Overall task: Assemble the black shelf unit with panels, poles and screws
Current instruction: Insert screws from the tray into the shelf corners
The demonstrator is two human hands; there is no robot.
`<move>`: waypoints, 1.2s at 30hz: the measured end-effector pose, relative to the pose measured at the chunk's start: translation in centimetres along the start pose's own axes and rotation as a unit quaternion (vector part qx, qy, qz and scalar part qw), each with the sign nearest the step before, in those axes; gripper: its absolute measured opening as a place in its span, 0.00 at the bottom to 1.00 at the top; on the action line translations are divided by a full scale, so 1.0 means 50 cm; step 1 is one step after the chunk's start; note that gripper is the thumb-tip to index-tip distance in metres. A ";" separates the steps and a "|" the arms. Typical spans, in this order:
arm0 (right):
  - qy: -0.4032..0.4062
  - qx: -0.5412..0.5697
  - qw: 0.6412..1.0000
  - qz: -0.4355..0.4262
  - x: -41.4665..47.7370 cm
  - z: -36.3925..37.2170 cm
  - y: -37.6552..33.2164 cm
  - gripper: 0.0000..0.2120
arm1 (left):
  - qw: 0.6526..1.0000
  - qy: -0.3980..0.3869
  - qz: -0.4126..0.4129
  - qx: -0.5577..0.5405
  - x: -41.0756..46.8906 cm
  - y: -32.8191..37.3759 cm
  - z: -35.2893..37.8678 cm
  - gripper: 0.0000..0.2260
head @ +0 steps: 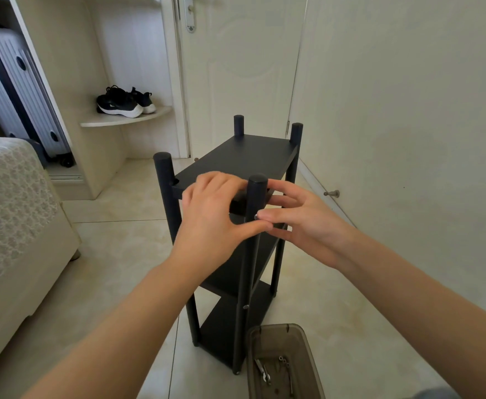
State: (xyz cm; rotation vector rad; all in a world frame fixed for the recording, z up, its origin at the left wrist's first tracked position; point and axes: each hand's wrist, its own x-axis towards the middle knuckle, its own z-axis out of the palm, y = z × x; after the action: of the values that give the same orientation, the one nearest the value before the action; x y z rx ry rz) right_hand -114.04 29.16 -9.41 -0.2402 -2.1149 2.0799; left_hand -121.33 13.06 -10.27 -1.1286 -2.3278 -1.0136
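On the tiled floor [120,254], my left hand [210,214] grips the top panel [236,156] while my right hand [302,223] touches the screw [255,216] with straight fingers [276,216]; misaligned holes could cross-thread it.

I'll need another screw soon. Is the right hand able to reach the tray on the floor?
Likely yes: the tray lies open-topped below the right hand, nothing covering it, though that hand is busy at a screw.
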 end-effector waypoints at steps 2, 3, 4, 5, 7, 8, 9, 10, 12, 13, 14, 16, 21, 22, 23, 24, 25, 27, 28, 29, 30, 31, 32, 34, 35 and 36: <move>-0.002 0.005 1.000 0.009 -0.001 -0.001 -0.002 0.21 | 1.000 0.002 -0.005 -0.013 0.009 -0.001 0.002 0.21; -0.005 0.013 1.000 0.013 -0.002 -0.003 -0.004 0.20 | 1.000 0.004 -0.007 -0.018 0.012 -0.003 0.002 0.20; -0.008 0.031 0.999 0.019 -0.003 -0.003 -0.007 0.19 | 1.000 0.005 -0.008 -0.020 0.014 -0.006 0.002 0.19; -0.003 0.063 0.998 0.025 -0.004 -0.002 -0.010 0.18 | 1.000 0.004 -0.010 -0.019 0.016 -0.007 0.002 0.19; 0.042 0.122 0.991 0.037 0.002 0.010 -0.011 0.16 | 1.000 -0.001 -0.012 -0.016 0.016 -0.006 0.004 0.19; 0.075 0.136 0.987 0.044 0.009 0.019 -0.011 0.15 | 1.000 0.000 -0.011 -0.017 0.016 -0.005 0.006 0.20; 0.104 0.148 0.982 0.054 0.017 0.029 -0.011 0.15 | 1.000 0.002 -0.009 -0.016 0.016 -0.003 0.007 0.20; 0.122 0.159 0.978 0.064 0.023 0.038 -0.012 0.15 | 1.000 0.005 -0.007 -0.015 0.015 -0.002 0.009 0.21; 0.120 0.163 0.976 0.080 0.029 0.048 -0.016 0.15 | 1.000 0.007 -0.004 -0.015 0.013 -0.002 0.009 0.21; 0.109 0.155 0.978 0.083 0.029 0.048 -0.017 0.16 | 1.000 0.004 0.000 -0.020 0.013 -0.003 0.008 0.21; 0.100 0.145 0.981 0.082 0.030 0.046 -0.018 0.15 | 1.000 -0.002 0.004 -0.027 0.012 -0.004 0.007 0.22; 0.092 0.134 0.984 0.074 0.028 0.040 -0.019 0.15 | 0.999 -0.019 0.011 -0.033 0.011 -0.006 0.004 0.27; 0.059 0.152 0.983 0.081 0.026 0.031 -0.019 0.15 | 0.997 -0.030 0.055 0.039 0.006 -0.014 0.003 0.29; 0.055 0.153 0.983 0.082 0.026 0.029 -0.019 0.15 | 0.996 -0.038 0.060 0.047 0.006 -0.016 0.004 0.29; 0.051 0.153 0.983 0.082 0.025 0.028 -0.019 0.15 | 0.996 -0.045 0.062 0.048 0.005 -0.018 0.005 0.29; 0.046 0.152 0.984 0.081 0.023 0.027 -0.019 0.15 | 0.996 -0.047 0.062 0.044 0.005 -0.021 0.006 0.30; 0.041 0.149 0.985 0.080 0.021 0.026 -0.017 0.15 | 0.996 -0.045 0.062 0.039 0.005 -0.024 0.007 0.30; 0.044 0.143 0.986 0.080 0.019 0.020 -0.012 0.15 | 0.997 -0.035 0.062 0.035 0.006 -0.028 0.010 0.30; 0.049 0.141 0.985 0.081 0.018 0.015 -0.010 0.15 | 0.997 -0.030 0.062 0.035 0.006 -0.030 0.011 0.31; 0.054 0.139 0.985 0.082 0.017 0.009 -0.006 0.15 | 0.997 -0.026 0.062 0.035 0.005 -0.032 0.012 0.30; 0.056 0.135 0.986 0.082 0.015 0.002 -0.002 0.15 | 0.997 -0.023 0.063 0.034 0.005 -0.034 0.013 0.30; 0.056 0.131 0.986 0.083 0.011 -0.004 0.004 0.15 | 0.997 -0.020 0.064 0.034 0.004 -0.036 0.014 0.30; 0.055 0.124 0.987 0.087 0.007 -0.010 0.015 0.14 | 0.997 -0.018 0.065 0.034 0.004 -0.038 0.015 0.29; 0.044 0.091 0.989 0.108 -0.006 -0.020 0.048 0.13 | 0.997 -0.017 0.064 0.033 0.005 -0.039 0.018 0.28; 0.037 0.067 0.989 0.125 -0.012 -0.023 0.069 0.12 | 0.997 -0.016 0.063 0.032 0.006 -0.039 0.018 0.28; 0.032 0.040 0.988 0.145 -0.016 -0.026 0.091 0.11 | 0.998 -0.014 0.060 0.032 0.007 -0.038 0.018 0.28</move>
State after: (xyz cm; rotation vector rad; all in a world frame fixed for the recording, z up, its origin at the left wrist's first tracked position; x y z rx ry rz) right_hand -112.98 30.30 -13.94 -0.6306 -2.0561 2.2717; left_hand -123.05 13.10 -11.55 -1.2495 -2.2659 -0.8794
